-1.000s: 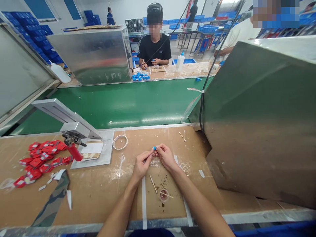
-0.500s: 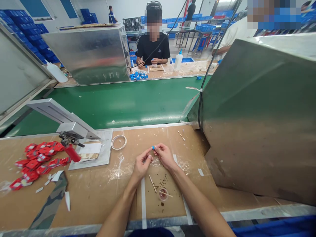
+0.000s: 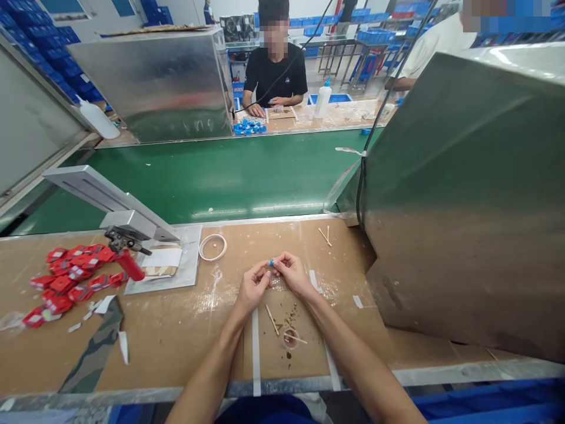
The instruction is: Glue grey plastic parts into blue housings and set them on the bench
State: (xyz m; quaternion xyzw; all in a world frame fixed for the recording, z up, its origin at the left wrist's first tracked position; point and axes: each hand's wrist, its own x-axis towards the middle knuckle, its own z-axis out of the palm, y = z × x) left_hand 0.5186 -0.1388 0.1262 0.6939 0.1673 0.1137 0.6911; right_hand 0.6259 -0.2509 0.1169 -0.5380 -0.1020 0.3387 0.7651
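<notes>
A small blue piece [image 3: 271,263], too tiny to make out its kind, is between my two hands over the cardboard-covered bench. My right hand [image 3: 291,274] pinches it between thumb and fingertips. From the other side my left hand [image 3: 255,287], its fingers curled, meets the same piece with the index finger. Just below, a small clear cup [image 3: 290,338] holds reddish-brown liquid, and a cotton swab [image 3: 296,338] lies across it. Another swab [image 3: 272,320] rests on the cardboard to its left, beside scattered brown specks [image 3: 291,318].
A roll of white tape [image 3: 212,248] lies left of my hands, beside a metal press stand [image 3: 132,227] with a red handle. Red parts [image 3: 70,274] are piled further left. A large metal box [image 3: 463,218] stands right. Beyond the green belt [image 3: 198,176], a co-worker [image 3: 276,76] sits.
The blue piece has shifted slightly left with my right fingertips, and my left index finger is more bent. The whole view has tilted a little downward.
</notes>
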